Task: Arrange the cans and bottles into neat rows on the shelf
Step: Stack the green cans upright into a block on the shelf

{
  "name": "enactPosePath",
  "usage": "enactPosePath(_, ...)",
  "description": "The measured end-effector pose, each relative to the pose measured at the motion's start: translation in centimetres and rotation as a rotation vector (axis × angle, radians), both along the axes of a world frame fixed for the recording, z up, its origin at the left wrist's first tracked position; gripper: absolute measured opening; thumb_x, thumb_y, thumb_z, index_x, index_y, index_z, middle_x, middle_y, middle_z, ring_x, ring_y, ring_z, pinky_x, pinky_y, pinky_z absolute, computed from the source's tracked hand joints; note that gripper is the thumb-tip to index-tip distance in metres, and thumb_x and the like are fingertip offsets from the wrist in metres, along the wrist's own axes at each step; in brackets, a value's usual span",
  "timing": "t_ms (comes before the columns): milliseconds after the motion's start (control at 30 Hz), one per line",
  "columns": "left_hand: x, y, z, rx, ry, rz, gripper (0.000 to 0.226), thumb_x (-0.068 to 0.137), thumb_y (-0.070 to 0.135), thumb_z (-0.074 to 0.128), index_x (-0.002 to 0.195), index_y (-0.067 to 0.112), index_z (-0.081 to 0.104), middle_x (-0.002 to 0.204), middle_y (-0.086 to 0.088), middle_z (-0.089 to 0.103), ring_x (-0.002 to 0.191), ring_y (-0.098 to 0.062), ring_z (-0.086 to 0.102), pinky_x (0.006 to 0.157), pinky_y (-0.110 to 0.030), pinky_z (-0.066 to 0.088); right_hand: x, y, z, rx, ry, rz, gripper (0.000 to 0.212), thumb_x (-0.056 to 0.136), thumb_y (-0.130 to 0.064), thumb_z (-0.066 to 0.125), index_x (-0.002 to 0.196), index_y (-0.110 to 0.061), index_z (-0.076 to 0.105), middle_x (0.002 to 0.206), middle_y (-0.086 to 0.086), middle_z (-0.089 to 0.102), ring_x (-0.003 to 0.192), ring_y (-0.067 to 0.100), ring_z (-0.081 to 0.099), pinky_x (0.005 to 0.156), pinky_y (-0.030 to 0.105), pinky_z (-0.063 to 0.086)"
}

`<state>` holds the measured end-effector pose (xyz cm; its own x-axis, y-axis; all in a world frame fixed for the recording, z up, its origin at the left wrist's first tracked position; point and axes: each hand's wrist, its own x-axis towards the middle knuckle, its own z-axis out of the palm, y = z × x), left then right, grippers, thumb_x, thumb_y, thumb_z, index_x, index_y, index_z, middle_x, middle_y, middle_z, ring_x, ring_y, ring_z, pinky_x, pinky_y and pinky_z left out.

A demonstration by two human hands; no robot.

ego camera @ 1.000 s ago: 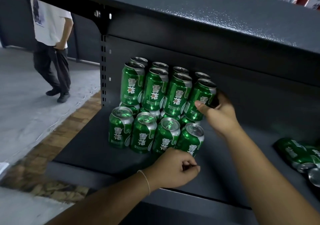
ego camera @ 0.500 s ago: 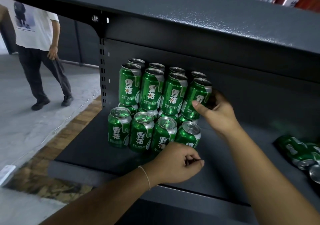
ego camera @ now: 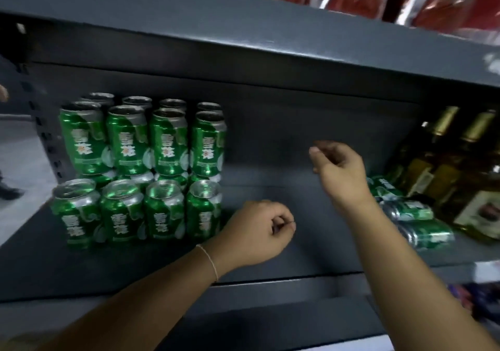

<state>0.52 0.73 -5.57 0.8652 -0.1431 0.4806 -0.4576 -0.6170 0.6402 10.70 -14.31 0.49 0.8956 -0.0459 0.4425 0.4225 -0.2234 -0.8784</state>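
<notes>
Stacked cans (ego camera: 140,166): green, upright, two tiers, left of both hands on shelf (ego camera: 270,242).
Left hand (ego camera: 257,231): fisted, empty.
Right hand (ego camera: 338,166): loosely curled, empty.
Loose cans (ego camera: 422,231): lying right, blurred.

Bare shelf (ego camera: 270,161) gap — stacked cans (ego camera: 140,166) left, toppled cans (ego camera: 416,215) and bottles (ego camera: 443,166) right.

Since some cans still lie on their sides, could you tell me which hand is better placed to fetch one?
Right. The right hand hovers empty beside the toppled cans; the left hand is fisted near the stacked cans.
</notes>
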Motion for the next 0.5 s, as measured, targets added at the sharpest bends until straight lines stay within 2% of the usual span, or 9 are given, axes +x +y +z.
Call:
enactPosePath(100,2.4,-3.8,0.1,-0.03,0.026,-0.049,0.009,0.085,0.023,0.066,0.09,0.017,0.07,0.074,0.009,0.062,0.057,-0.002,0.052,0.059,-0.014,0.042,0.1,-4.7,-0.9,0.028,0.026,-0.079,0.009,0.093,-0.015,0.066,0.101,-0.013,0.064,0.082,0.003,0.063,0.068,0.008,0.055,0.07,0.026,0.046)
enactPosePath(200,5.1,-7.8,-0.1,-0.009,0.067,-0.085,0.013,0.085,0.023,0.065,0.096,0.018,0.069,0.074,0.012,0.059,0.056,0.0,0.048,0.063,-0.013,0.04,-0.1,-9.7,-1.7,0.052,0.056,-0.164,0.009,0.093,-0.015,0.066,0.101,-0.013,0.064,0.085,0.002,0.065,0.07,0.005,0.058,0.07,0.02,0.048)
enactPosePath(300,7.7,-11.5,-0.6,0.017,0.088,-0.13,0.018,0.085,0.024,0.065,0.102,0.019,0.068,0.078,0.013,0.058,0.057,-0.001,0.047,0.065,-0.015,0.041,-0.2,-14.3,-2.6,0.055,0.097,-0.255,0.012,0.093,-0.018,0.066,0.103,-0.011,0.064,0.086,0.0,0.065,0.076,0.008,0.06,0.072,0.024,0.051)
enactPosePath(433,10.3,-16.7,-1.0,0.101,0.11,-0.156,0.032,0.085,0.028,0.067,0.115,0.017,0.064,0.099,0.004,0.062,0.071,-0.006,0.052,0.078,-0.023,0.049,-0.1,-20.5,-4.2,0.022,0.181,-0.388,0.019,0.093,-0.021,0.067,0.107,-0.01,0.065,0.094,0.003,0.067,0.086,0.016,0.062,0.077,0.027,0.048)
enactPosePath(500,11.0,-19.1,-0.9,0.148,0.124,-0.184,0.032,0.084,0.028,0.068,0.111,0.012,0.064,0.102,-0.002,0.063,0.078,-0.012,0.054,0.082,-0.028,0.05,-0.2,-23.1,-5.0,0.005,0.245,-0.455,0.026,0.093,-0.023,0.067,0.114,-0.008,0.065,0.103,0.006,0.068,0.091,0.019,0.063,0.081,0.03,0.05)
